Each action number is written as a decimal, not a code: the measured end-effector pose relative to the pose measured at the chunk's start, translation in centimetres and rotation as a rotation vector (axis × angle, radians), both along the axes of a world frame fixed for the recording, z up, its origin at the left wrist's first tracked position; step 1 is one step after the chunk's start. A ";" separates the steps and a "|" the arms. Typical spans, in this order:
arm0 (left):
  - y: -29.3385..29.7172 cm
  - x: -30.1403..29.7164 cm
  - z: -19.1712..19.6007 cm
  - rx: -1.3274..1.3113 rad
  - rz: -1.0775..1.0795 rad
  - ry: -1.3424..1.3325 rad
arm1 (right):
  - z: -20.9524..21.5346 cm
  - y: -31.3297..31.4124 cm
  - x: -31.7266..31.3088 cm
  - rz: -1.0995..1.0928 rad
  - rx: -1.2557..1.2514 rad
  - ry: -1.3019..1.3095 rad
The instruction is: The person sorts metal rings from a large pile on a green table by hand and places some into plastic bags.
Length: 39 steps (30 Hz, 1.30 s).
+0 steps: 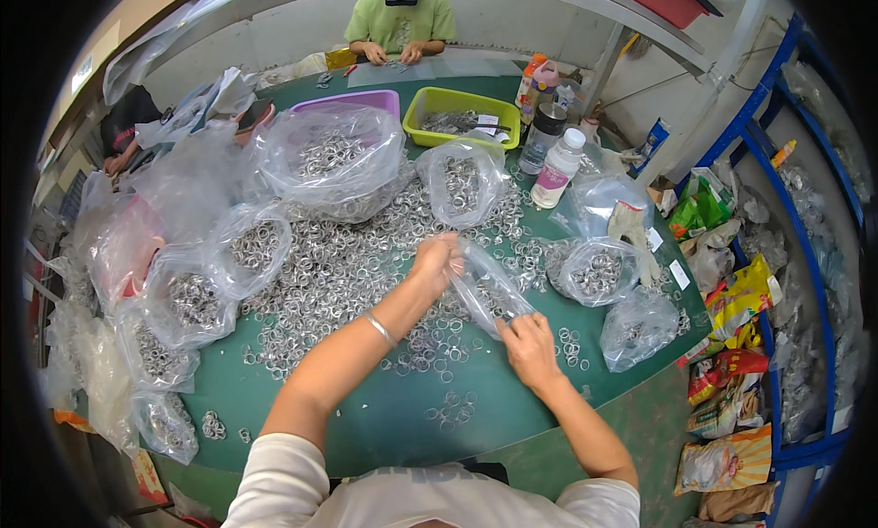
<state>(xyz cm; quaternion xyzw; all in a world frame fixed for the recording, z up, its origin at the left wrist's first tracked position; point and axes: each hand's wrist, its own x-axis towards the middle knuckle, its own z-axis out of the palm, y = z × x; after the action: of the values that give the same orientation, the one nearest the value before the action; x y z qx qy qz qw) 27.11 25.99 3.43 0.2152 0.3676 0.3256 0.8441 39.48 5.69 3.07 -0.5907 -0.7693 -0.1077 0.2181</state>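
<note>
A clear plastic bag point(485, 286) is stretched between my two hands above the green table. My left hand point(437, 261) is closed on its far left end, a metal bangle on that wrist. At the nearer right end, my right hand point(530, 347) pinches the bag's edge. Whether anything lies inside the bag is hard to tell, since rings show through it. Under and around my hands spreads a large heap of small silver metal rings point(338, 267). Just beyond my left hand stands an open clear bag of rings point(457, 192).
Several ring-filled bags point(192, 299) line the left side. A large bag point(329, 158), a green bin point(422, 130) and a white bottle point(556, 170) stand at the back. Two filled bags point(640, 331) lie right. Across the table sits a person point(400, 25); a blue rack point(777, 176) stands right.
</note>
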 end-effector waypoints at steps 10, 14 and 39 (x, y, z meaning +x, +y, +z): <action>-7.6 -1.3 1.5 1.292 0.065 0.803 | 1.8 1.0 0.3 -0.385 0.165 0.364; -9.9 -0.8 -0.5 1.187 0.104 0.764 | 1.3 3.2 -0.7 -0.449 -0.268 -0.009; 3.6 11.6 1.8 1.253 0.174 0.094 | 2.9 11.0 12.7 -0.639 0.338 0.514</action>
<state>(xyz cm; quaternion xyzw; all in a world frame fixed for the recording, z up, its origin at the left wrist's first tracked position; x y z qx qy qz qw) 38.69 29.61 5.18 0.6519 0.1600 0.5365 0.5115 52.16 16.69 6.00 -0.7625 -0.4404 -0.1435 0.4517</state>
